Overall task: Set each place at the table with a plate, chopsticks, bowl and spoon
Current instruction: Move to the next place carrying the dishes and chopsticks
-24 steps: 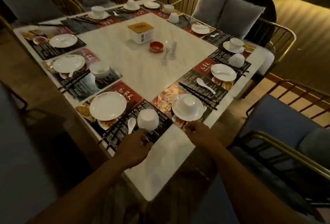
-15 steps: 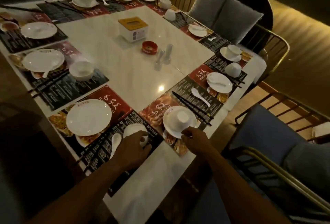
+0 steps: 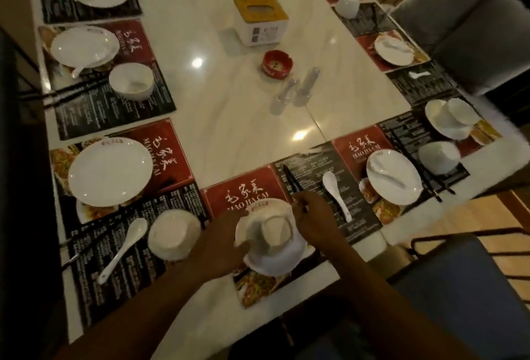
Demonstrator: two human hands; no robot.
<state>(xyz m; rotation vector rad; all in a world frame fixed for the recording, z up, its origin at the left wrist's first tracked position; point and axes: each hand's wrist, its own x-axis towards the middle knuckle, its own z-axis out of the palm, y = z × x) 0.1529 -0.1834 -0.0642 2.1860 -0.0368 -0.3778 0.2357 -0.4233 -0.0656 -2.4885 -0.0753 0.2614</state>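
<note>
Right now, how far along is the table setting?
Near-left place looks set: left plate, left bowl, left spoon. In hand: left hand and right hand at the middle plate, inverted bowl on it. Left: likely moving that bowl beside it.

near edge: bowl [image 3: 274,229] upturned on near plate [image 3: 272,260] | right of it: chopsticks [image 3: 291,180], then spoon [image 3: 335,193] | left place: left plate [image 3: 110,171] far, left bowl [image 3: 173,235] near, left spoon [image 3: 123,245] at its left | table [image 3: 229,118] centre: box [image 3: 259,19] far, ashtray [image 3: 276,62] nearer, shakers [image 3: 298,90] nearest
</note>
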